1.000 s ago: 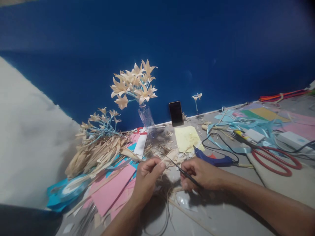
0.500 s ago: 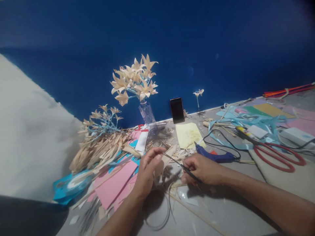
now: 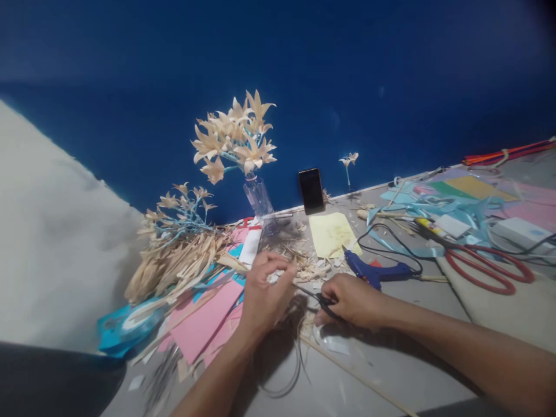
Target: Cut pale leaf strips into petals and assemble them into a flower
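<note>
My right hand (image 3: 350, 301) is closed around a pair of small scissors (image 3: 325, 302) with black handles. Their thin blades point left, with the tips at the fingers of my left hand (image 3: 269, 289). That hand is closed in a pinch, and its own fingers mostly hide what is in it; a pale bit shows between them. Below both hands hangs or lies a loop of thin dark wire (image 3: 297, 370). Dry husk scraps (image 3: 310, 263) are scattered just beyond the fingers. A blue glue gun (image 3: 377, 271) lies beyond my right hand.
Pale husk flowers (image 3: 237, 139) stand in a clear bottle (image 3: 258, 200). More flowers (image 3: 182, 208) and dry husks (image 3: 165, 263) lie left, by pink paper (image 3: 204, 321). A phone (image 3: 311, 191) leans on the wall behind yellow paper (image 3: 332, 234). Red-handled scissors (image 3: 490, 269) and blue ribbon (image 3: 460, 214) lie right.
My left hand has turned, its fingers curling closer into a pinch. The scissors have shifted slightly left, their tips now at those fingers. The view has moved a little.
</note>
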`<state>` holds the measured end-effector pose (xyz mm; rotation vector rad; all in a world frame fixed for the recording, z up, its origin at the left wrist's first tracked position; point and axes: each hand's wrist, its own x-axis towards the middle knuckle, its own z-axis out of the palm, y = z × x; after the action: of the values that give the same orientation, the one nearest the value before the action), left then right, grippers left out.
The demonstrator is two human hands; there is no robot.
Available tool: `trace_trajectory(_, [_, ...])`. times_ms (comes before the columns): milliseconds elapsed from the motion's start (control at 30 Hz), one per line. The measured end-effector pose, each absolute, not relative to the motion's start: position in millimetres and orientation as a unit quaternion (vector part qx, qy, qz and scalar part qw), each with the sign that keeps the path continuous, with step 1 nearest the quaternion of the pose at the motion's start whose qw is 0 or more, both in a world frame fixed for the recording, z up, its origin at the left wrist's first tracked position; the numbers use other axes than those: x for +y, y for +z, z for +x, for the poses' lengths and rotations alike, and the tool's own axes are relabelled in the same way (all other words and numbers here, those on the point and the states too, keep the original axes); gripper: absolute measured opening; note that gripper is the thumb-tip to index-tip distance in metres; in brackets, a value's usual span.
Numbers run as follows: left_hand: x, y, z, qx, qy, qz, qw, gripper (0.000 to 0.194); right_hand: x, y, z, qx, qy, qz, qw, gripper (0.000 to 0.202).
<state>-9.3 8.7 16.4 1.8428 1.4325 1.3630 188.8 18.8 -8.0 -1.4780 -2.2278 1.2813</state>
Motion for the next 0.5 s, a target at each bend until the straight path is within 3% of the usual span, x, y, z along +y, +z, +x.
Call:
trace_trajectory(167, [9,24,-19,0.513,0.607,0.567,0.215,0.010,21,-11,191,-0.738,0.432,-0.510,0.092,0.033])
trace_trajectory(300, [7,27,-16,0.530,0.612,0.500,0.307,0.010,27,-11,191,-0.672,0.497,-0.492,0.242,0.028])
trace_trajectory(400, [2,19,-7,0.526,0.569,0.463,0.431,0.014,27,-5,190,-0.567,0.616,-0.423,0.347,0.041])
trace_trajectory(500, [-7,11,5,0.514,0.512,0.468,0.504,0.016,23,1,190,-0.516,0.662,-0.372,0.398,0.048])
